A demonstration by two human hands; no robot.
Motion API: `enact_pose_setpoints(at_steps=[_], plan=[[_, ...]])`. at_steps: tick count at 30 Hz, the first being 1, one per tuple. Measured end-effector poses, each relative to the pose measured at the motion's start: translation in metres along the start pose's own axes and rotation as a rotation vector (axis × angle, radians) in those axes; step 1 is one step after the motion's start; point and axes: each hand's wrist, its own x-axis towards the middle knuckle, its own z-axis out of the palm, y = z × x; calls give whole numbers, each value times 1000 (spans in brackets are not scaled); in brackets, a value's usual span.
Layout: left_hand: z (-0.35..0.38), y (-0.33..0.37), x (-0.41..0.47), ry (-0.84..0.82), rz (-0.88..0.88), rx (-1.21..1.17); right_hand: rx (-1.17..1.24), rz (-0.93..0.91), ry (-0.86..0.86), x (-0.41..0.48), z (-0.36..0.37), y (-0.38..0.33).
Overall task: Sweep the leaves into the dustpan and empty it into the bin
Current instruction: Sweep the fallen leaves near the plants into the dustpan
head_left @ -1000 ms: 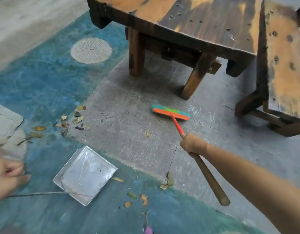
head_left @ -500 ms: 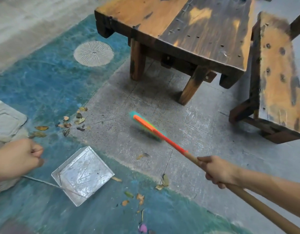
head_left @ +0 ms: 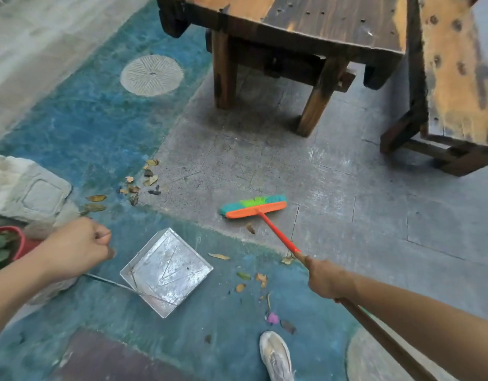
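A square metal dustpan (head_left: 167, 272) lies flat on the blue floor, its thin wire handle running left to my left hand (head_left: 78, 247), which grips the handle's end in a fist. My right hand (head_left: 324, 277) grips the wooden shaft of a broom. The orange broom head (head_left: 254, 206), with green and teal bristles, rests on the grey paving beyond the pan. Dry leaves (head_left: 144, 181) lie in a cluster left of the broom. More leaves (head_left: 251, 279) are scattered right of the pan, and one leaf (head_left: 250, 228) lies just in front of the broom head.
A dark wooden table (head_left: 306, 28) and a wooden bench (head_left: 457, 75) stand at the back and right. A stone block (head_left: 26, 185) and a red plant pot (head_left: 9, 243) sit at the left. My white shoe (head_left: 275, 356) is at the bottom edge.
The broom head swung left across the paving, then settled flat nearer the dustpan. My left hand rose to the right along the dustpan's wire handle. The view pulled back, showing my shoe.
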Motion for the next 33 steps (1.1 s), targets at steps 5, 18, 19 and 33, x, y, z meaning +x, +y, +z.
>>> enact_pose_setpoints(at_steps=[5, 18, 19, 33], plan=[[15, -12, -38, -93, 98, 8, -35, -13, -86, -102, 94, 8], [48, -73, -139, -217, 150, 73, -82, -86, 95, -137, 116, -39], [49, -79, -147, -231, 144, 67, -116, -115, 91, -123, 114, -54], [73, -106, -199, -287, 87, 65, -427, -154, -6, -137, 174, 55]])
